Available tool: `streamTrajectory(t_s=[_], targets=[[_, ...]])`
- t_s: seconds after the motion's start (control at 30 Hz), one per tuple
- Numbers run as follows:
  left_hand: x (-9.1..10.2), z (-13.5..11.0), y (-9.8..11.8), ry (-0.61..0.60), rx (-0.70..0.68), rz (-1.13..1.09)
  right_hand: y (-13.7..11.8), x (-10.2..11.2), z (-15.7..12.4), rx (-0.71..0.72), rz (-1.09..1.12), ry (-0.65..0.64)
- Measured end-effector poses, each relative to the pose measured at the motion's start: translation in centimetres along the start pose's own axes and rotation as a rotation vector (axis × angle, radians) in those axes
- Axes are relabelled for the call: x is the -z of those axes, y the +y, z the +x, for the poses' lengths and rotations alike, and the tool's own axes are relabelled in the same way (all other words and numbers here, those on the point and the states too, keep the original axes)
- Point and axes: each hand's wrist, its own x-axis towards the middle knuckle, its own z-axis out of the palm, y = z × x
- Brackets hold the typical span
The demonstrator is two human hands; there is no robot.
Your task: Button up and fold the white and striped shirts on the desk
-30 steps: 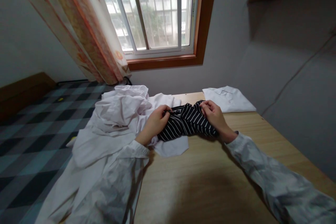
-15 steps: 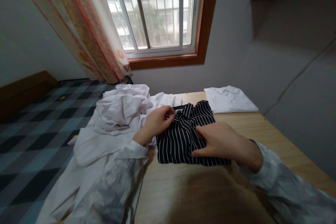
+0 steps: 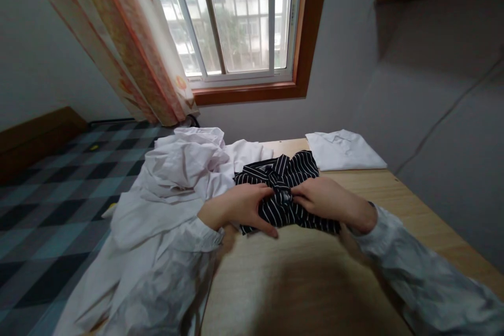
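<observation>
A black shirt with white stripes (image 3: 271,213) lies folded on the wooden table, its collar at the far side and its front bunched up in the middle. My left hand (image 3: 244,206) rests on the shirt's left part, fingers stretched toward the middle and thumb spread apart near the front edge. My right hand (image 3: 331,202) pinches the cloth at the shirt's centre, with thumb and fingers closed. The fingertips of both hands come close to each other over the bunched front.
A heap of white clothes (image 3: 177,173) covers the left side of the table (image 3: 299,283). One folded white shirt (image 3: 344,149) lies at the back right. To the left is a bed with a checked sheet (image 3: 47,220). Beyond stand a window (image 3: 244,26) and a patterned curtain (image 3: 129,37).
My left hand has moved from near the collar down toward the front. My right hand has closed on the cloth at the centre. The shirt's front edge is drawn up and bunched.
</observation>
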Motion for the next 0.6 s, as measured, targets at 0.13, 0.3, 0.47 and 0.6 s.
streamTrajectory(t_s=[0.13, 0.3, 0.47, 0.6], targets=[[-0.1, 0.6, -1.2, 0.081, -0.005, 0.026, 2.1, 0.7, 0.8, -0.046, 0.076, 0.112], [-0.7, 1.3, -2.9, 0.313, 0.14, 0.036, 3.6, -0.8, 2.3, -0.155, 0.102, 0.341], [-2.8, 2.2, -1.5, 0.545, 0.13, 0.259, 3.4, -3.4, 3.3, -0.285, 0.14, 0.442], [-5.0, 3.0, 0.3, 0.537, 0.084, 0.149, 3.2, -4.0, 3.4, -0.34, 0.121, 0.503]])
